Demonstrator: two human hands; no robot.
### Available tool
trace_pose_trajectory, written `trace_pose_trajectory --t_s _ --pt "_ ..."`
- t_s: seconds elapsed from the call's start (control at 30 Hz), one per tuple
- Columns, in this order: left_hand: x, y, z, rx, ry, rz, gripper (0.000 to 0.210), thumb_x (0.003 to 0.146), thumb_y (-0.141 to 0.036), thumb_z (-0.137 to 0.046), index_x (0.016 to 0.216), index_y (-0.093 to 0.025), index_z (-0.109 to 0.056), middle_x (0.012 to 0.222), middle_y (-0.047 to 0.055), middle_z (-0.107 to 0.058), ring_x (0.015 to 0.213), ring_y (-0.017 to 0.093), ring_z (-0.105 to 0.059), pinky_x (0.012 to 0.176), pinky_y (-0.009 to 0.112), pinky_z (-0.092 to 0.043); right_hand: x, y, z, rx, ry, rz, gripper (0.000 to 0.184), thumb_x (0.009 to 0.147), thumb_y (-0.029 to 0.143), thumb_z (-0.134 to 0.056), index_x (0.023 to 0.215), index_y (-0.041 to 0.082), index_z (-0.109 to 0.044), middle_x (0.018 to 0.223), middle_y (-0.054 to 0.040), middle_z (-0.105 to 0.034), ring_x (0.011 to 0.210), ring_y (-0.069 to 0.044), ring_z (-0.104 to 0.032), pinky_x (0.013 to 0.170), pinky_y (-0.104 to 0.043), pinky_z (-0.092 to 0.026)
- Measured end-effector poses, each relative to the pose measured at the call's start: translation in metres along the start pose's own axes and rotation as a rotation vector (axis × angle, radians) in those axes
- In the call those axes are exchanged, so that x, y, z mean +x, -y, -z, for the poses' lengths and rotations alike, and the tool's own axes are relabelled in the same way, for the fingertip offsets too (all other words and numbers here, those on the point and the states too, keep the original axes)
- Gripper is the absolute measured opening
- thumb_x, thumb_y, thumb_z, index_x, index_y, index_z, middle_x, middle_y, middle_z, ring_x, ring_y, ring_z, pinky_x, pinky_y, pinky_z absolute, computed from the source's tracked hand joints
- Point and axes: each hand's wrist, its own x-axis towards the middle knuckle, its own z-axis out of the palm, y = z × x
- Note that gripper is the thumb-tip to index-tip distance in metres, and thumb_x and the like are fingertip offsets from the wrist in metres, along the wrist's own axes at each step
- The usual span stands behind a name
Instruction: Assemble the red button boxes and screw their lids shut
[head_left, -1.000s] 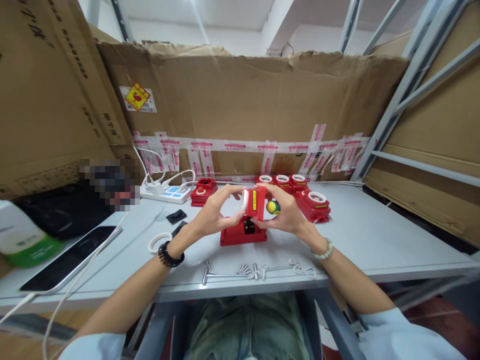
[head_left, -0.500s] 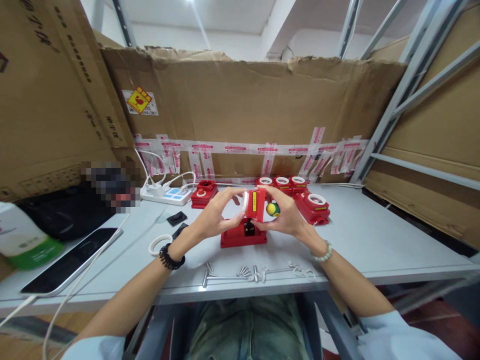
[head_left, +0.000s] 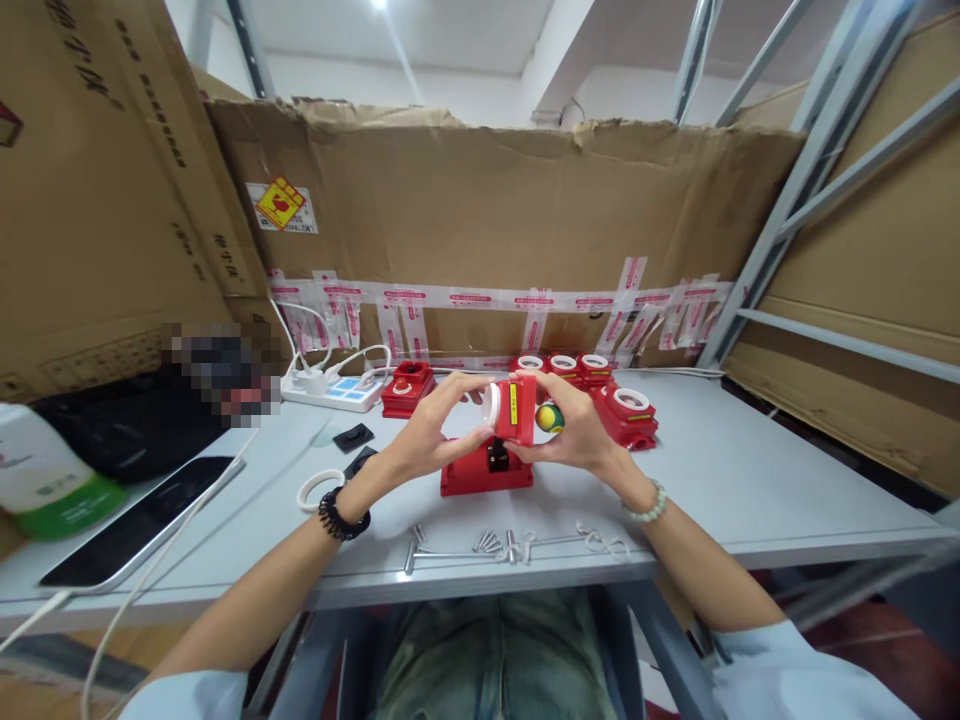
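Between my two hands, tilted on its side, is a red housing cover (head_left: 506,410) with a white ring and a yellow label. My left hand (head_left: 431,425) is closed on the ring side, thumb below and fingers above. My right hand (head_left: 574,420) grips the opposite red edge. A round green-and-yellow object (head_left: 550,417) shows inside the curve of my right hand; whether it is held there, I cannot tell. Just beneath the cover, a red base (head_left: 480,475) with a black part (head_left: 497,456) inside sits on the table.
T-handled metal tools (head_left: 457,555) and loose screws (head_left: 487,542) lie along the front edge. A white ring (head_left: 319,490) and black pieces (head_left: 353,437) lie left. Several red housings (head_left: 628,420) stand behind right; another (head_left: 407,390) is near the power strip (head_left: 334,390). A tablet (head_left: 139,520) lies far left.
The cover has turned slightly and shifted a little to the right in my hands, showing more of the ring's face. Both hands keep their grip.
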Motion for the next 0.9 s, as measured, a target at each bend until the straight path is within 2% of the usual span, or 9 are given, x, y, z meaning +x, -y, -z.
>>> trace_pose_trajectory --t_s 0.1,0.23,0.37,0.5,0.6,0.7,0.8,0.9 --pt "0.0 -0.007 0.001 0.066 -0.018 -0.078 0.052 0.087 -0.027 -0.064 0.134 -0.021 -0.045 0.117 0.012 -0.059 0.103 0.022 -0.059 0.086 0.038 -0.054 0.001 0.001 0.006 0.0 -0.003 0.048 0.075 0.064 0.041 -0.08 0.129 0.019 -0.05 0.121 -0.0137 -0.066 0.109 -0.027 -0.066 0.092 -0.041 -0.055" --pt "0.0 -0.017 0.003 0.181 -0.035 -0.253 0.058 0.088 -0.022 -0.063 0.141 -0.024 -0.04 0.125 0.015 -0.059 0.116 0.025 -0.058 0.094 0.04 -0.053 0.001 0.003 0.012 0.075 -0.025 0.012 0.079 0.058 0.046 -0.08 0.127 0.018 -0.052 0.115 -0.012 -0.069 0.101 -0.027 -0.068 0.088 -0.039 -0.056" --pt "0.0 -0.025 0.006 0.307 -0.039 -0.347 0.059 0.091 -0.02 -0.06 0.144 -0.025 -0.036 0.127 0.016 -0.061 0.113 0.024 -0.062 0.09 0.038 -0.055 0.002 0.004 0.015 0.191 0.003 -0.034 0.077 0.057 0.048 -0.08 0.124 0.019 -0.056 0.112 -0.01 -0.07 0.097 -0.026 -0.069 0.086 -0.038 -0.056" --pt "-0.001 -0.027 0.008 0.391 -0.021 -0.393 0.053 0.093 -0.02 -0.057 0.141 -0.027 -0.039 0.125 0.013 -0.065 0.109 0.023 -0.066 0.089 0.038 -0.055 0.005 0.009 0.019 0.297 0.083 -0.145 0.066 0.06 0.052 -0.078 0.117 0.02 -0.062 0.104 -0.0057 -0.073 0.088 -0.025 -0.07 0.079 -0.036 -0.057" --pt "-0.002 -0.024 0.009 0.379 0.002 -0.368 0.05 0.093 -0.022 -0.058 0.14 -0.029 -0.042 0.127 0.011 -0.065 0.108 0.023 -0.067 0.092 0.038 -0.053 0.008 0.013 0.02 0.371 0.14 -0.259 0.056 0.063 0.053 -0.075 0.107 0.019 -0.066 0.098 -0.0046 -0.073 0.084 -0.024 -0.069 0.075 -0.035 -0.057" --pt "0.0 -0.017 0.01 0.316 -0.023 -0.297 0.056 0.09 -0.027 -0.063 0.141 -0.03 -0.041 0.13 0.01 -0.063 0.118 0.024 -0.061 0.101 0.041 -0.048 0.012 0.016 0.017 0.443 0.119 -0.359 0.051 0.067 0.052 -0.074 0.103 0.017 -0.067 0.093 -0.0049 -0.072 0.081 -0.022 -0.068 0.071 -0.034 -0.056" --pt "0.0 -0.012 0.006 0.121 -0.034 -0.095 0.063 0.09 -0.035 -0.061 0.147 -0.028 -0.034 0.142 0.013 -0.052 0.131 0.028 -0.049 0.106 0.048 -0.044 0.013 0.017 0.011 0.475 -0.004 -0.439 0.051 0.066 0.051 -0.076 0.103 0.017 -0.065 0.094 -0.0057 -0.071 0.083 -0.021 -0.067 0.072 -0.033 -0.057" --pt "-0.002 -0.013 -0.004 -0.154 0.019 0.107 0.072 0.09 -0.04 -0.06 0.151 -0.026 -0.023 0.15 0.017 -0.04 0.13 0.03 -0.05 0.104 0.05 -0.046 0.013 0.02 0.003 0.488 -0.089 -0.473 0.055 0.065 0.052 -0.078 0.106 0.019 -0.063 0.099 -0.0063 -0.069 0.088 -0.021 -0.067 0.077 -0.034 -0.057"
